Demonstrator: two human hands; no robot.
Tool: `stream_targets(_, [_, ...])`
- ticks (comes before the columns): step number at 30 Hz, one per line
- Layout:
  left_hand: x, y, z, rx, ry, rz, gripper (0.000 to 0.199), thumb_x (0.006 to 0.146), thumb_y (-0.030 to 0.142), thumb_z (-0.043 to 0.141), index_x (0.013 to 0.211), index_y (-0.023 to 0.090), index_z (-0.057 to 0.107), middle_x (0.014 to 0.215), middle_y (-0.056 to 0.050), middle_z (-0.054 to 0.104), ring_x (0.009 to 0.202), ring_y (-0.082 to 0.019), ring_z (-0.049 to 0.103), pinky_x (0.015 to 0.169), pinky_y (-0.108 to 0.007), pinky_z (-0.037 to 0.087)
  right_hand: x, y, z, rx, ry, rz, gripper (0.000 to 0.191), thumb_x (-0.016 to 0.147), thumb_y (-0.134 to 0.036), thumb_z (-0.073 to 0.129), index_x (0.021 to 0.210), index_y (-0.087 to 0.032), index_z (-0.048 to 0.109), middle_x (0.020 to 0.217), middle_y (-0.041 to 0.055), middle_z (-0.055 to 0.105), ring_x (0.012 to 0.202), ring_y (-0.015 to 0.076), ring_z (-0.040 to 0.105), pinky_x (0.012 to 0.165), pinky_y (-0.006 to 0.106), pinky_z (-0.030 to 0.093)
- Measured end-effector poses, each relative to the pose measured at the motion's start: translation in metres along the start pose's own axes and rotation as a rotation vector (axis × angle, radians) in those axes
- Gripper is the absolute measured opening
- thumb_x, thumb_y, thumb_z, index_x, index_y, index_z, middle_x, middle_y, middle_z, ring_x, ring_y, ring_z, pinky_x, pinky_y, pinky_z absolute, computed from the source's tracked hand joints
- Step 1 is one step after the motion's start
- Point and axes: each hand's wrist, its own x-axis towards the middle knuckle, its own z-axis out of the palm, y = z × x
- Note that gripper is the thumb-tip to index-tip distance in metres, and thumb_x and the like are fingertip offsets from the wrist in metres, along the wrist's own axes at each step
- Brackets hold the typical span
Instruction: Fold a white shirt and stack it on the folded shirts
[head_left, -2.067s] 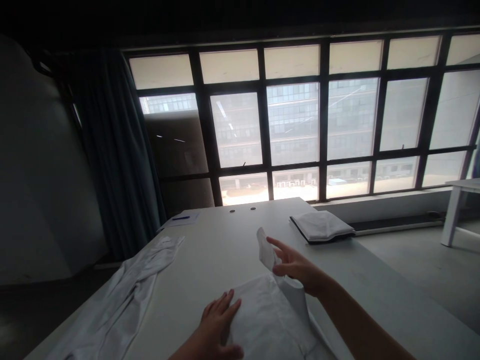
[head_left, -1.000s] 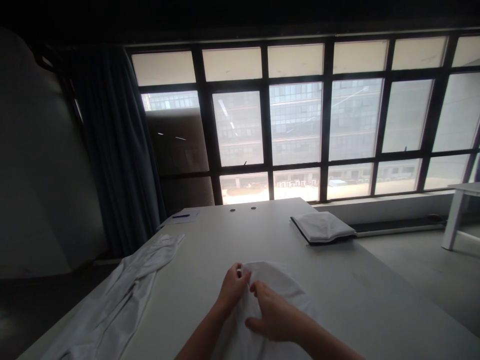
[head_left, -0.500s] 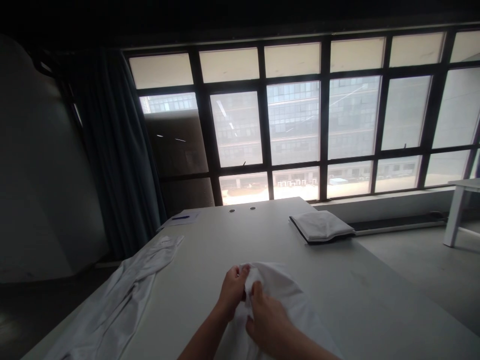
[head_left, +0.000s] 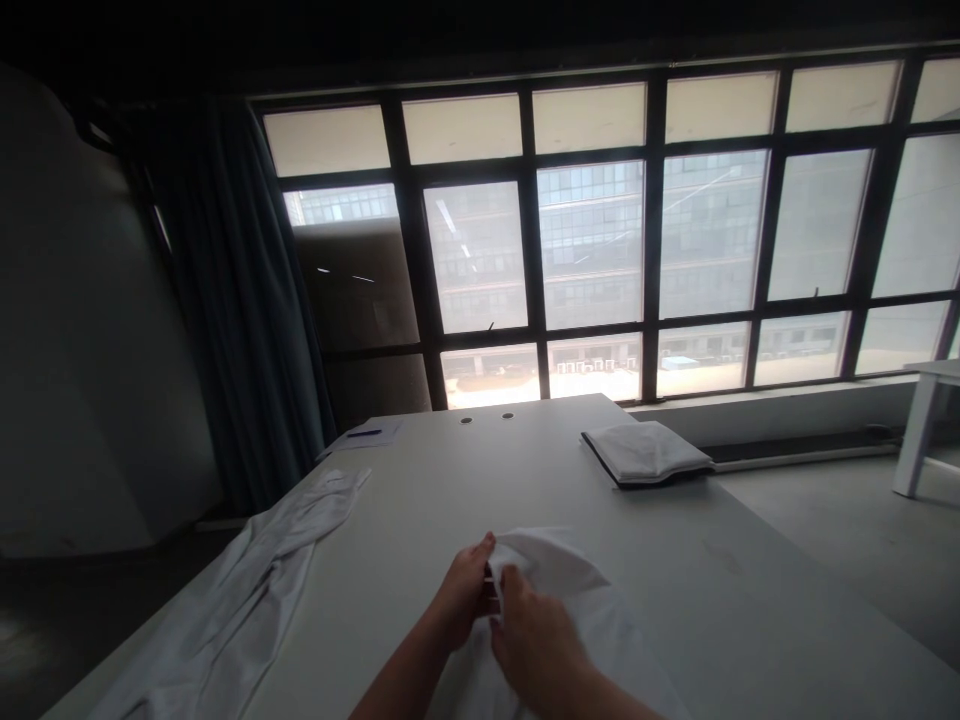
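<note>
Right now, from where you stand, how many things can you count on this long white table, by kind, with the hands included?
White cloth items: 3 (white cloth held between the hands, long white garment, folded white cloth)
White paper sheet: 1
Blue pen: 1
Bare hands: 2 (left hand, right hand)
Total: 7

I'm working in what looks like an office-style room on an upper floor. The long white tabletop [head_left: 540, 470] has two round cable holes [head_left: 466, 420] near its far end, and a sheet of paper with a blue pen [head_left: 365, 433] lies on it. Tall dark-framed windows [head_left: 652, 250] look out on a glass-fronted office block [head_left: 592, 240], and a dark curtain [head_left: 240, 300] hangs beside them.
</note>
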Motion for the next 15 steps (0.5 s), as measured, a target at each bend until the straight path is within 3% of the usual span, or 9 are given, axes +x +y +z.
stream_targets(4, [0.006, -0.007, -0.011, 0.101, 0.027, 0.037, 0.063, 0.072, 0.081, 0.061, 0.084, 0.020, 0.058, 0.066, 0.001, 0.064, 0.058, -0.016, 0.063, 0.057, -0.031, 0.054, 0.008, 0.010, -0.002, 0.036, -0.017, -0.060, 0.047, 0.078, -0.006, 0.049, 0.123, -0.015, 0.056, 0.114, 0.0143, 0.070, 0.103, 0.0258, 0.068, 0.089, 0.033, 0.049])
stream_targets(8, [0.017, -0.015, -0.033, 0.275, 0.109, 0.149, 0.053, 0.067, 0.071, 0.071, 0.079, 0.020, 0.059, 0.058, 0.005, 0.058, 0.051, -0.014, 0.056, 0.050, -0.026, 0.046, 0.006, 0.012, -0.008, 0.108, -0.042, -0.152, 0.040, 0.075, -0.007, 0.050, 0.113, -0.016, 0.061, 0.109, 0.0127, 0.070, 0.104, 0.0251, 0.067, 0.093, 0.033, 0.048])
stream_targets(11, [0.023, -0.018, -0.047, 0.397, 0.130, 0.233, 0.045, 0.067, 0.063, 0.074, 0.073, 0.020, 0.063, 0.056, 0.004, 0.059, 0.053, -0.015, 0.055, 0.052, -0.026, 0.041, 0.000, 0.006, -0.004, 0.042, -0.091, -0.134, 0.040, 0.076, -0.011, 0.054, 0.115, -0.017, 0.063, 0.111, 0.0144, 0.069, 0.098, 0.0275, 0.069, 0.086, 0.036, 0.051])
stream_targets(15, [0.024, -0.020, -0.055, 0.520, 0.149, 0.319, 0.039, 0.071, 0.057, 0.072, 0.066, 0.018, 0.066, 0.061, 0.001, 0.065, 0.064, -0.018, 0.059, 0.060, -0.027, 0.041, -0.009, 0.000, 0.017, -0.086, -0.122, -0.250, 0.058, 0.072, -0.033, 0.073, 0.128, -0.022, 0.060, 0.134, 0.0201, 0.059, 0.107, 0.0390, 0.065, 0.084, 0.046, 0.053])
